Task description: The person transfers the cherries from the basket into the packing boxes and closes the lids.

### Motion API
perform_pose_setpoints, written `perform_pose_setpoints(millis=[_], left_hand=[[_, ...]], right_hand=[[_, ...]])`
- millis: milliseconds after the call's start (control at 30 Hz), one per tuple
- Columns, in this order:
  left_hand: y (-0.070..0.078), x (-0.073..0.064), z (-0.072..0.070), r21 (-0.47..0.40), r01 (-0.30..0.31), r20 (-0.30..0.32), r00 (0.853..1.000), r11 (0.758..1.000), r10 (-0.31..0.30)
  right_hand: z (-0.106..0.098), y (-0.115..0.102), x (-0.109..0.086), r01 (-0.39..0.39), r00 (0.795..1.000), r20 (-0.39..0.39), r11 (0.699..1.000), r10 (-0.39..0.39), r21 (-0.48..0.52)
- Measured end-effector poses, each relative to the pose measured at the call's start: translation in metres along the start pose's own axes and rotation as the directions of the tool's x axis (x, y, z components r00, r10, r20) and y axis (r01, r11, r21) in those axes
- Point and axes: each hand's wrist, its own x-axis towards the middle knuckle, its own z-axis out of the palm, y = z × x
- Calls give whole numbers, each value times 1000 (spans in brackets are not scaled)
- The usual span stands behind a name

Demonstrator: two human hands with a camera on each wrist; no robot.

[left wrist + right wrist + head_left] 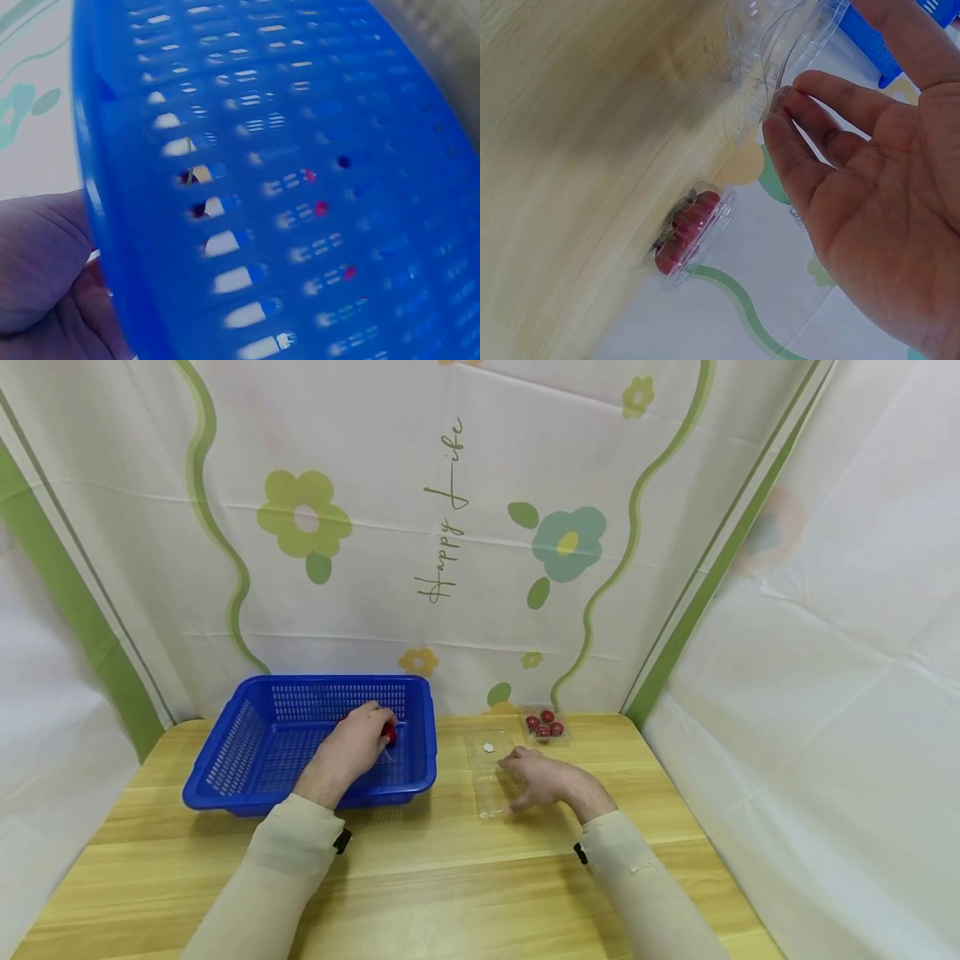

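Inside the blue basket (430,752), my left hand (352,745) reaches over the far wall area and holds a red cherry (390,735) at its fingertips, a thin stem hanging below. From beneath in the left wrist view, the basket wall (150,285) hides most of the left hand (45,270). On the table an opened clear plastic box (491,781) lies with a white round sticker on one half. My right hand (547,778) holds its right side, thumb near the front and fingers farther back; in the right wrist view curled fingertips (780,101) meet the box edge.
Behind the right hand, a closed clear box (545,725) of several cherries stands by the back curtain (360,610). More red shows through the basket slots. The wooden table (420,877) runs toward the front, with white curtains on both sides.
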Motion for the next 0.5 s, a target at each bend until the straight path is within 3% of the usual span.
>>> perform_pose_setpoints(millis=[500], left_hand=[[21,-1,2,-128,-38,-122,992,991,22]], right_hand=[[0,-2,-1,-1,1000,1,1000,1,-28]])
